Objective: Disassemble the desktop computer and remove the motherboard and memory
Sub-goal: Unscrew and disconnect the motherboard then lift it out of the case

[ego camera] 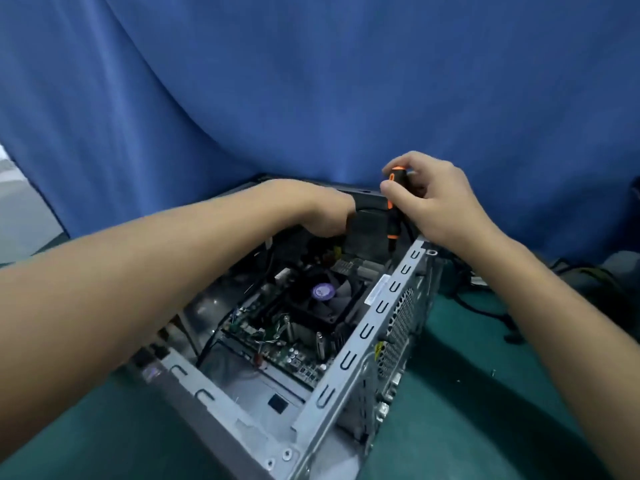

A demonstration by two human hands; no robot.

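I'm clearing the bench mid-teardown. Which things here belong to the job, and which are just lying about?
In the job:
- computer case, open
- motherboard and CPU fan inside it
- screwdriver, gripped by the right hand
- left hand, reaching into the case's far end

Lying about:
- black cables on the green mat
- blue curtain behind

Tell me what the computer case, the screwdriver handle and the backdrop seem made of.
The computer case: bare sheet metal, likely steel, matte grey, with punched slots and vent holes. The screwdriver handle: black and orange, probably plastic or rubber; moulded look, dull sheen. The backdrop: blue cloth, hanging in soft folds.
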